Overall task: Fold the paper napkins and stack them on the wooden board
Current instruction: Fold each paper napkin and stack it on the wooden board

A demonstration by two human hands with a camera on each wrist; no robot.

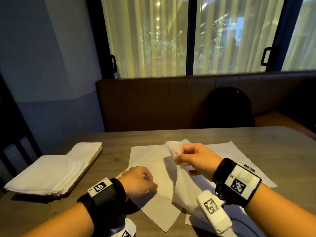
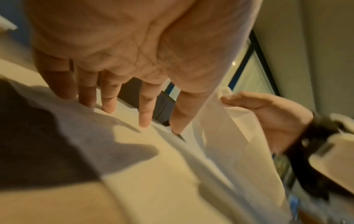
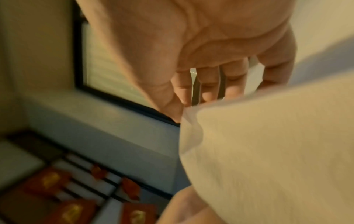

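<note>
Near the person, the left hand (image 1: 139, 182) presses with straight fingers on an open napkin (image 1: 150, 161) on the table (image 1: 256, 139), while the right hand (image 1: 196, 158) pinches its lifted corner to fold it over. Farther left, a stack of folded napkins (image 1: 51, 171) already lies on the wooden board (image 1: 95, 156), and I judge several flat sheets remain. No readable writing is visible, only square black-and-white code marks on the wrist bands (image 1: 237, 182).

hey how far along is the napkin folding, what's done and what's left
Done: a pile of folded napkins already sits on the wooden board. In hand: the right hand pinches a lifted corner of the open napkin while the left hand presses it flat. Left: finishing this fold, plus more unfolded sheets on the table.
</note>
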